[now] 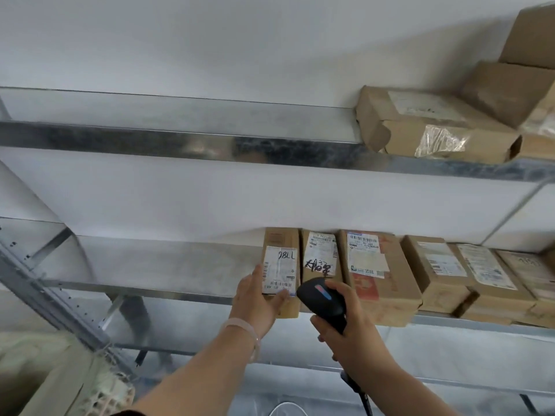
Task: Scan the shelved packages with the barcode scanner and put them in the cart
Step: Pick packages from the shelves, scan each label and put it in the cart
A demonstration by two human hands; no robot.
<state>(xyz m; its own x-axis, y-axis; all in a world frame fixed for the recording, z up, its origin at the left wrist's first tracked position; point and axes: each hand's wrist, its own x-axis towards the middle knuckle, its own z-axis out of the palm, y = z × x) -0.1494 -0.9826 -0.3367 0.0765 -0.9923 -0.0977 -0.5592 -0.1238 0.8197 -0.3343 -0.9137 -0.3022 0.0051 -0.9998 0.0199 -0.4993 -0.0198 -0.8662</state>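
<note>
A narrow brown package with a white label marked "98LL" stands leftmost in a row on the middle metal shelf. My left hand holds its near end, thumb on the left side and fingers under the label's lower edge. My right hand grips the handle of a black barcode scanner, whose head sits just right of that package's front, pointing toward it. A second package with handwriting stands right beside the first.
Several more labelled cardboard packages fill the middle shelf to the right. The upper shelf carries stacked boxes at the right. A slanted metal upright runs at the left. The scanner's cable hangs below my right wrist.
</note>
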